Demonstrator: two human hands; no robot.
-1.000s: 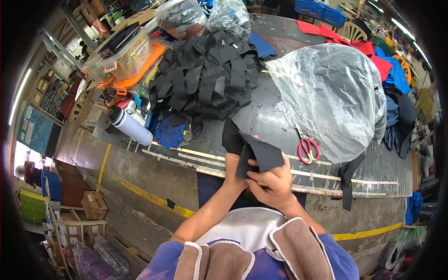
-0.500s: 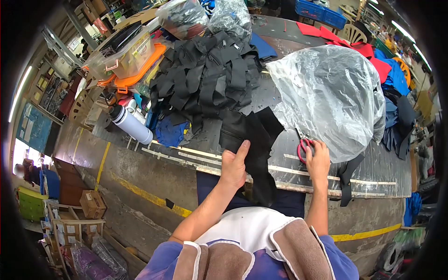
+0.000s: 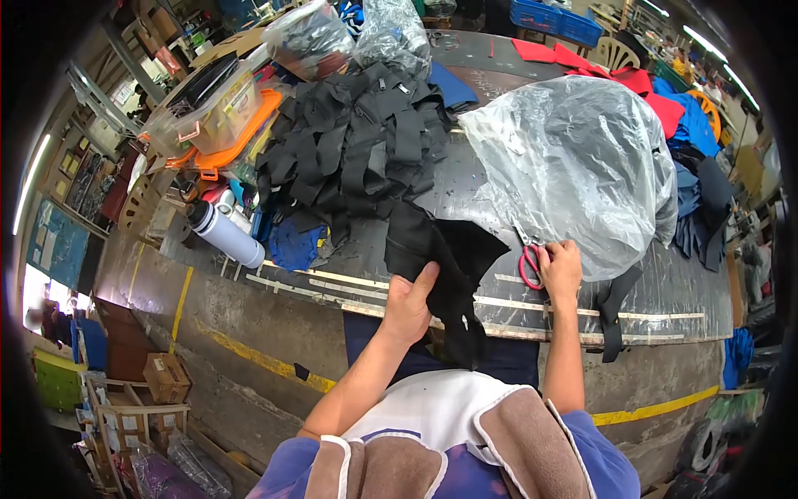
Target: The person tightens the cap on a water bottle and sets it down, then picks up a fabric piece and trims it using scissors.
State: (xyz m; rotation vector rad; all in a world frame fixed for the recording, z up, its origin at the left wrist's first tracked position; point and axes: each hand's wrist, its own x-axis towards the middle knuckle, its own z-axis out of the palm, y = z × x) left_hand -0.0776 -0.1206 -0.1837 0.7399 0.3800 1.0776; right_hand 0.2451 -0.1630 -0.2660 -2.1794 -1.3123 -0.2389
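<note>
My left hand is closed on a black fabric piece, thumb on top and the fingers hidden beneath. The fabric hangs over the table's front edge toward my lap. My right hand is at the red-handled scissors, its curled fingers and thumb against one handle loop. The scissors' blades point away from me, near the edge of a clear plastic bag. Behind my left hand rises a large heap of black fabric pieces, some with zips.
A lilac bottle and blue cloth scrap stand left, near clear bins with an orange lid. A black strip overhangs the front edge. Red fabric and blue fabric lie at the far right.
The view has shifted slightly. The free end of the black fabric has dropped and spread to the right in my left hand. My right hand has moved slightly forward beside the scissors.
</note>
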